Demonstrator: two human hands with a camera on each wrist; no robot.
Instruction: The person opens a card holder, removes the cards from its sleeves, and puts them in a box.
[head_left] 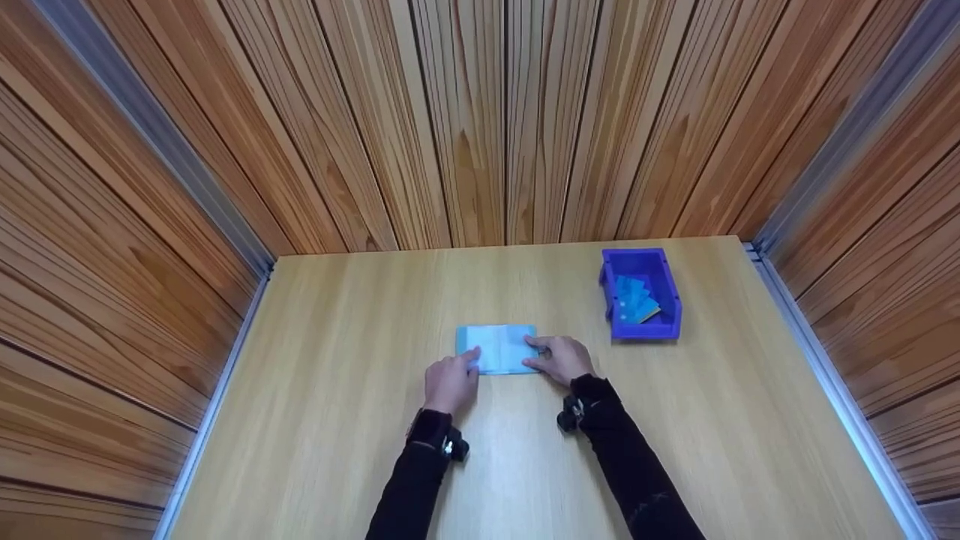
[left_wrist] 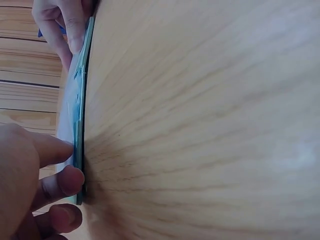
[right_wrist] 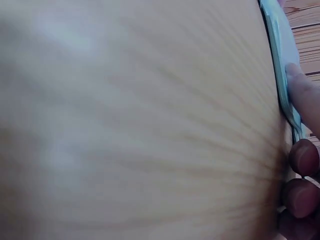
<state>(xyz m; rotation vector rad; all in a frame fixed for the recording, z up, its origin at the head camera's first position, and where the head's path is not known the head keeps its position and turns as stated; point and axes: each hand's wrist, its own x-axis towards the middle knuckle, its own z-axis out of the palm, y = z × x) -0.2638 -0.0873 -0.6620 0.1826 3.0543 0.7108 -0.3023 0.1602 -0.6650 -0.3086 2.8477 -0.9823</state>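
A light blue bifold cover (head_left: 501, 349), like a booklet jacket, lies spread flat on the table with a crease down its middle. Its layered near edge shows in both wrist views. At its near left corner, my left hand (head_left: 452, 381) grips it, thumb (left_wrist: 55, 150) on top and curled fingers at the edge. My right hand (head_left: 562, 358) pinches the opposite end, with the thumb (right_wrist: 300, 87) pressing the upper face and the fingers bent at the side edge. What the right fingertips touch beneath is partly hidden.
On the right, farther back, stands a purple bin (head_left: 677, 300) holding several blue cards (head_left: 634, 300). The wooden table (head_left: 337, 337) meets plank walls (head_left: 480, 150) at its back and sides, with metal rails (head_left: 832, 435) along its side edges.
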